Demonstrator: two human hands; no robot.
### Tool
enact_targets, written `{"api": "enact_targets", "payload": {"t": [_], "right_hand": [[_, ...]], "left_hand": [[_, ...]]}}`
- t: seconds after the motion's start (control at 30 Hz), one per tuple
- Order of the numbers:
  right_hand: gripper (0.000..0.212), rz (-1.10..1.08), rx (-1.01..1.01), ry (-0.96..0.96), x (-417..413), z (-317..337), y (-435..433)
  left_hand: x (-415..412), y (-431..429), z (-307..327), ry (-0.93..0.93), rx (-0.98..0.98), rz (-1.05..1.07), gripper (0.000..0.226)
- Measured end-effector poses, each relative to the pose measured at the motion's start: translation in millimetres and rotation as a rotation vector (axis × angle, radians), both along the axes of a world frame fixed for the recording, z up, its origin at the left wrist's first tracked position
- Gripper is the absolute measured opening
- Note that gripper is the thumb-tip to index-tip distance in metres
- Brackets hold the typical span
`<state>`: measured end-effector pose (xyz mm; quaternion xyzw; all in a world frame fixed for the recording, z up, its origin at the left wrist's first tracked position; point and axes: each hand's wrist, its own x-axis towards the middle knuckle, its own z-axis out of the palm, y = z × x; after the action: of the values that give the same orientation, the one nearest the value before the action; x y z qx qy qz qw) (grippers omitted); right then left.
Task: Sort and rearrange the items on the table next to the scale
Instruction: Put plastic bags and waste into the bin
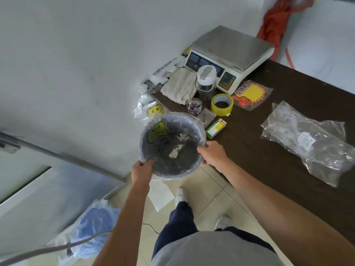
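Dark brown table (288, 150) fills the right of the frame, with the scale (230, 48) at its far end, upper centre. We hold the plastic-lined bin (194, 131) at the table's left edge, centre frame. Our left hand (141, 168) grips its lower-left rim and our right hand (213, 153) curls round its right rim. The clutter lies above and right of the bin, so our right hand is nearer. The yellow tape roll (222, 102) sits further up. The green box (216, 128) lies just above that hand, its long axis running lower left to upper right.
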<state>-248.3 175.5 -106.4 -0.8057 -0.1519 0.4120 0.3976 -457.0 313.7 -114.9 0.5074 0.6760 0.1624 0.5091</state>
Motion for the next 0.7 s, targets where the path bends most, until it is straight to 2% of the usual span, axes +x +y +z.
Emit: {"api": "enact_targets", "payload": {"t": [0.17,0.4,0.53,0.7], "right_hand": [[0.013,-0.041,0.011,0.071,-1,-3,-35],[0.021,-0.118,-0.033,0.074,-12,-14,-78],[0.014,-0.169,-0.049,0.064,-19,-16,-88],[0.011,-0.214,-0.083,0.072,-24,-19,-95]], "left_hand": [[8,-12,3,-0.022,-0.064,-0.058,0.022],[18,-18,-18,0.022,-0.15,-0.209,0.028],[15,-11,-36,0.081,-0.19,-0.361,0.034],[23,1,-44,0.089,-0.317,-0.576,0.024]]}}
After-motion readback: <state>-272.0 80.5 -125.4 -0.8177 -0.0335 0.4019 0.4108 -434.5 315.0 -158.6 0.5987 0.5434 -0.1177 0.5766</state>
